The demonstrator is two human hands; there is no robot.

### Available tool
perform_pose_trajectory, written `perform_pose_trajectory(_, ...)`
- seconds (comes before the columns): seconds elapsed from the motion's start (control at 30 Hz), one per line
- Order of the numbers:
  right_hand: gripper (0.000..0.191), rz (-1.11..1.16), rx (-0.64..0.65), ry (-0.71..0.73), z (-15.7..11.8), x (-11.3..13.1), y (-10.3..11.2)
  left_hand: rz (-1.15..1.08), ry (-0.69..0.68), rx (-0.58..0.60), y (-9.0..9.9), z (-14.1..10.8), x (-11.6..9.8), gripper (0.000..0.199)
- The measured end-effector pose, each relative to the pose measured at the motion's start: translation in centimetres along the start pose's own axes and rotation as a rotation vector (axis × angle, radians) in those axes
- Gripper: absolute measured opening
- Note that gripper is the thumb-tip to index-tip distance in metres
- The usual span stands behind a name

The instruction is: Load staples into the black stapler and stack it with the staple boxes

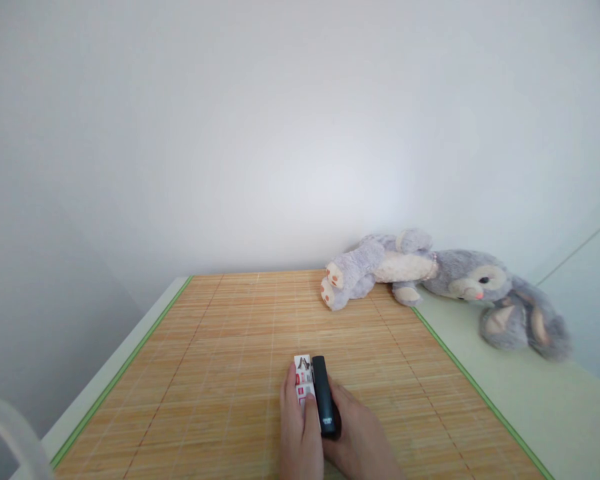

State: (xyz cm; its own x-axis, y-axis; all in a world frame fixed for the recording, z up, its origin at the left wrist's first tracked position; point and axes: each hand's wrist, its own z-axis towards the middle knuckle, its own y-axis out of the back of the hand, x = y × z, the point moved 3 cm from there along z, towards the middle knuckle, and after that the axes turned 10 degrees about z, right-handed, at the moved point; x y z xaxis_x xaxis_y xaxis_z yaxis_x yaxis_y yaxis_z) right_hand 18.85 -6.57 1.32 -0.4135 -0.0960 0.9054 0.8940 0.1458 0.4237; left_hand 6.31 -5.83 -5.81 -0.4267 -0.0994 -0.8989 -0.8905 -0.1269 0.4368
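Observation:
A black stapler [323,395] lies lengthwise on the bamboo mat [240,373], pointing away from me. My right hand [359,430] is closed around its right side and near end. Directly left of the stapler, and close against it, are small white printed boxes [303,367] in a row, with red marks and a picture on top. My left hand [300,433] grips them from the left, the thumb lying over the nearer part. The fingers partly cover the boxes, and the undersides of both things are hidden.
A grey plush rabbit [405,267] lies on its side along the back right, past the mat's green edge [460,370] onto the pale tabletop [545,393]. A white wall [260,133] rises behind. A pale curved object [15,427] shows at the lower left.

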Motion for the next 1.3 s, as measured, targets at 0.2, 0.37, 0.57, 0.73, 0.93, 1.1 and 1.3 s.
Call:
perform_pose_trajectory(0.2, 0.067, 0.005, -0.074, 0.032, -0.6, -2.4, 6.3, -0.039, -0.052, 0.133, -6.2, 0.2, -4.4, 0.061)
perform_pose_trajectory(0.37, 0.05, -0.063, -0.129, -0.036, -1.6, -5.8, 13.8, -0.088, -0.075, 0.207, -14.0, -0.2, -9.0, 0.065)
perform_pose_trajectory(0.57, 0.037, -0.083, -0.13, -0.087, -2.1, -7.1, 18.5, -0.096, -0.107, 0.215, -17.9, -0.2, -11.2, 0.066)
perform_pose_trajectory(0.73, 0.048, 0.027, -0.105, -0.094, -2.3, -6.9, 18.8, 0.015, -0.255, 0.225, -12.6, 2.0, -9.5, 0.056)
perform_pose_trajectory(0.93, 0.05, 0.184, -0.109, -0.142, -2.2, -6.7, 18.6, 0.239, -0.537, 0.34, -7.8, 3.3, -9.4, 0.074)
perform_pose_trajectory(1.1, 0.06, 0.173, 0.029, -0.134, -1.5, -6.8, 18.6, 0.347, -0.623, 0.38, -8.3, 2.5, -10.3, 0.079)
perform_pose_trajectory(1.3, 0.059, 0.124, 0.032, -0.142, -1.9, -7.9, 18.7, 0.428, -0.651, 0.382, -8.3, 2.7, -10.1, 0.079)
